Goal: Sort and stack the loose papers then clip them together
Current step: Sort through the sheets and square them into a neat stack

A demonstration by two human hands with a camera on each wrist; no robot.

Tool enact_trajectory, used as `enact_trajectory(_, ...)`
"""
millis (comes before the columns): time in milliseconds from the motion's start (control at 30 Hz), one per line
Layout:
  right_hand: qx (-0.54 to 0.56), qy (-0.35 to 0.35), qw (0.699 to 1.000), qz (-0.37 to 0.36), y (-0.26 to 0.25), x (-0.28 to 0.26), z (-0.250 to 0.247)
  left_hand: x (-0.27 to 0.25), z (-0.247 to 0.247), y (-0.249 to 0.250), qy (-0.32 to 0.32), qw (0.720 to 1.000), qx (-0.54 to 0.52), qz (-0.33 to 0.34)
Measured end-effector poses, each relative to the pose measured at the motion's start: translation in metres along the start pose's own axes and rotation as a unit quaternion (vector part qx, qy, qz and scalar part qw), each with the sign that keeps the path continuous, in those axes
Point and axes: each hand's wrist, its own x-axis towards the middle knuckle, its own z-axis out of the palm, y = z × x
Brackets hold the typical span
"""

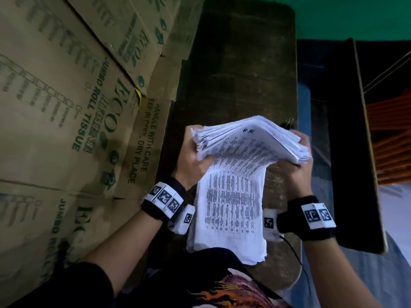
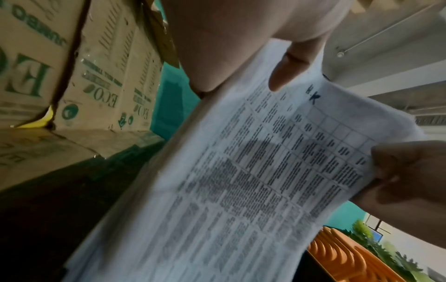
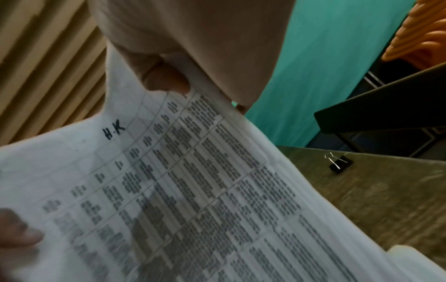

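A thick stack of printed papers (image 1: pixel 235 174) with tables and a handwritten "H.K" stands lifted at its far end over a dark wooden table (image 1: pixel 240 74), its near end drooping toward my lap. My left hand (image 1: pixel 193 156) grips the stack's left far corner, thumb on the front sheet (image 2: pixel 287 76). My right hand (image 1: pixel 295 161) grips the right far corner, thumb on the page (image 3: pixel 164 78). The papers (image 2: pixel 241 190) fill both wrist views (image 3: pixel 193 190). A black binder clip (image 1: pixel 288 124) lies on the table just beyond the right corner, plain in the right wrist view (image 3: pixel 339 165).
Brown cardboard boxes (image 1: pixel 66 107) printed "ECO Jumbo Roll Tissue" are piled along the table's left edge. A black chair (image 1: pixel 355 152) stands to the right, with stacked orange plastic chairs (image 1: pixel 391 138) past it. A green wall (image 1: pixel 333 16) is behind.
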Motion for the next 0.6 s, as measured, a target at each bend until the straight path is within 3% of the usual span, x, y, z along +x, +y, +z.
enact_trajectory(67,0.017,-0.016,1.000,0.005,0.001,0.005,0.001,0.006,-0.003,-0.002,0.014,1.000,0.000,-0.014)
enact_trajectory(200,-0.010,-0.055,0.998,0.009,0.005,0.010,-0.002,0.015,-0.011,-0.014,0.010,1.000,0.001,0.023)
enact_trajectory(300,0.018,-0.048,0.999,-0.010,0.004,0.013,-0.003,0.016,-0.014,-0.021,0.004,0.997,-0.070,-0.017)
enact_trajectory(433,0.035,-0.070,0.993,0.088,0.010,0.016,0.003,0.016,-0.010,-0.021,0.006,0.996,-0.035,-0.086)
enact_trajectory(500,0.007,-0.075,0.993,0.088,0.008,0.016,0.005,0.016,-0.012,-0.023,0.000,0.996,-0.049,-0.071)
enact_trajectory(533,-0.024,-0.070,0.994,0.076,0.010,0.020,0.007,0.017,-0.013,-0.026,0.000,0.997,-0.043,-0.066)
enact_trajectory(600,-0.055,-0.023,0.988,0.139,0.015,0.033,0.021,0.023,-0.010,-0.024,-0.004,0.995,0.010,-0.095)
